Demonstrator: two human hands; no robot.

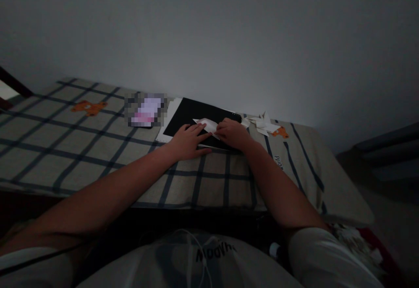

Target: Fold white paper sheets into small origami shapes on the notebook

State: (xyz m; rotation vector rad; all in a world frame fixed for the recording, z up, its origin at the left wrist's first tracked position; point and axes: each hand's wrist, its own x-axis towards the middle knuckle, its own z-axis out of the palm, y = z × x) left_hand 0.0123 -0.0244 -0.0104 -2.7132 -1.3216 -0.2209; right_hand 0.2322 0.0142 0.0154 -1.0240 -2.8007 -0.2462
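Observation:
A folded piece of white paper (pixel 208 125) lies on a flat black board or folder (pixel 183 115). My left hand (pixel 189 142) rests flat with its fingers spread, the fingertips pressing on the paper's left part. My right hand (pixel 231 132) has its fingers drawn together at the paper's right edge, pinching it. White sheets (pixel 165 137) stick out from under the black board on its left side. Just right of the board sit several folded white paper pieces (pixel 263 124) in a loose heap.
A phone (pixel 147 110) with a lit, blurred screen lies left of the board. Everything rests on a checked tablecloth (pixel 108 148) with orange bear prints. A pale wall (pixel 209 39) rises right behind the table. The table's right end drops off near a dark area.

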